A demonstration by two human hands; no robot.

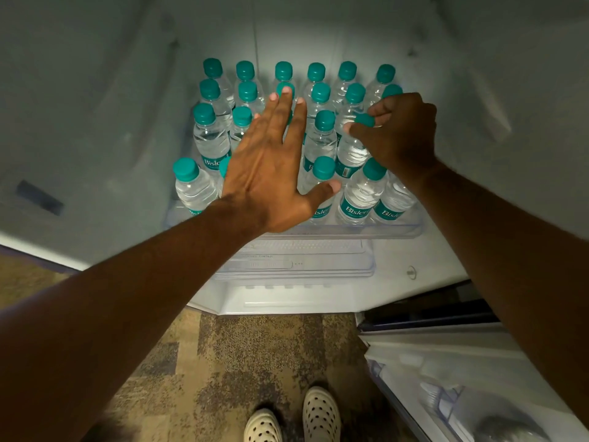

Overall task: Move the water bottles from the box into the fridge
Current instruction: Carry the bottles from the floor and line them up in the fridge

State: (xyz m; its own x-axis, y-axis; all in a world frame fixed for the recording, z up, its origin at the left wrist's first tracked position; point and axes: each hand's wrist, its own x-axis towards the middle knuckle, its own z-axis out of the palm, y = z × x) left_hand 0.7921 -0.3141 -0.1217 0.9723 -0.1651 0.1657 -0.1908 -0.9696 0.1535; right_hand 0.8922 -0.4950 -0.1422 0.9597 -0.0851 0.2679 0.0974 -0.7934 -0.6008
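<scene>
Water bottles (296,138) stand packed upright on the fridge shelf (398,229). Left hand (271,167), fingers straight, hovers at 11 o'clock, holding nothing. Right hand (395,132), at 1 o'clock, pinches one bottle's cap (365,120). Risk: seating it may topple touching neighbours.

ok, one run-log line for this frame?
stage: placing bottle on fridge shelf | right hand: pinches bottle by cap | left hand: open, over shelved bottles | box: not in view
</scene>
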